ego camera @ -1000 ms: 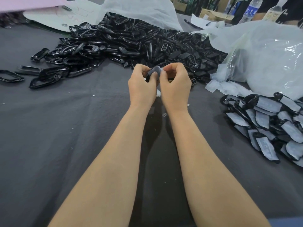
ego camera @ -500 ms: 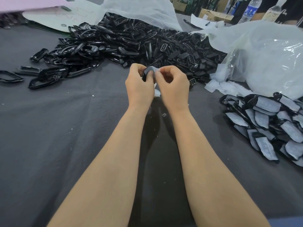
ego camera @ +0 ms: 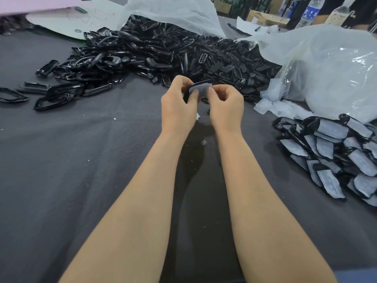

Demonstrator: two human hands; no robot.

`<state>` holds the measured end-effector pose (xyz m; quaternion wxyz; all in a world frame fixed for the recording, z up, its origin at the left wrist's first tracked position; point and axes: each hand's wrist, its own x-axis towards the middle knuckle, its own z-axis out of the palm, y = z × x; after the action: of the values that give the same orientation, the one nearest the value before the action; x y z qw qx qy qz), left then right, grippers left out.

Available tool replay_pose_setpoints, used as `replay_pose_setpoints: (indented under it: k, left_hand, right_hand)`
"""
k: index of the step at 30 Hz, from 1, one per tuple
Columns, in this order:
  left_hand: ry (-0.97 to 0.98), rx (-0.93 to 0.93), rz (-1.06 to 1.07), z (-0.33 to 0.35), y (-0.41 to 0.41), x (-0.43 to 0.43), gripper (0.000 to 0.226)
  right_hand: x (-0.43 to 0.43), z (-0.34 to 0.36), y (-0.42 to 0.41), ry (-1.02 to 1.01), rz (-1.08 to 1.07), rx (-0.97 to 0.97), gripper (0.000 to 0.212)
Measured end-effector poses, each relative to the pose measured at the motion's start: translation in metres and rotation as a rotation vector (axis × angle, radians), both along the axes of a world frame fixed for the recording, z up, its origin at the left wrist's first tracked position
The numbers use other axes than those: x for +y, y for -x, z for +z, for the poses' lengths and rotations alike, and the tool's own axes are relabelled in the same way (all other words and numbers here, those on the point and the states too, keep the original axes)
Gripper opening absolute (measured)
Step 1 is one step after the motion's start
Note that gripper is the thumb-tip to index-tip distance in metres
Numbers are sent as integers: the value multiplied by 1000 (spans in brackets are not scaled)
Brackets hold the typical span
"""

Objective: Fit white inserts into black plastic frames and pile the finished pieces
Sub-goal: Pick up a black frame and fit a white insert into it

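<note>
Two hands held up together above the grey cloth (ego camera: pixel 61 170), bare forearms stretched forward side by side. Left hand (ego camera: pixel 177 108): fingers curled, thumb pressed on one white insert (ego camera: pixel 201 89). Right hand (ego camera: pixel 226 105): thumb and forefinger pinching the insert's other end. One black frame (ego camera: pixel 202 82) behind the insert, between both hands, only its top rim showing. Loose black frames (ego camera: pixel 163 52): one heap beyond the hands, too many to count. Finished pieces (ego camera: pixel 330 154): one pile at the person's right, well over a dozen. Plastic bottles (ego camera: pixel 310 11): two, far right
</note>
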<state>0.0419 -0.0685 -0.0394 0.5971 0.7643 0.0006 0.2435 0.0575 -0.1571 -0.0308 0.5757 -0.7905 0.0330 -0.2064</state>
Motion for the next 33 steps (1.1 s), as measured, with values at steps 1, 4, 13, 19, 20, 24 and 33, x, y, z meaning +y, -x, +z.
replay_pose_setpoints:
  k: [1,4,13,19,20,24,33]
  left_hand:
    - [-19,-2,-6,0,0,0,11]
    - [-55,6,-17,1,-1,0,11]
    - [110,159,-65,2,-5,1,9]
    - [148,180,-72,1,-5,1,10]
    - [146,178,-74,0,-5,0,10]
    - [139,169,-76,-1,-5,0,11]
    - [188,203,-37,-3,-7,2,11]
  right_hand:
    - [-1,-1,-1,-5,-5,12,8]
    - [-3,-4,-3,-25,-18,39,6]
    - [-4,-3,-3,-165,14,18,10]
    - [-7,-3,-6,-159,87,57,4]
    - [-8,-4,-7,-146,77,56,5]
    - [-6,-6,-8,-110,42,53,7]
    - [-5,-4,-6,-70,118,101,12]
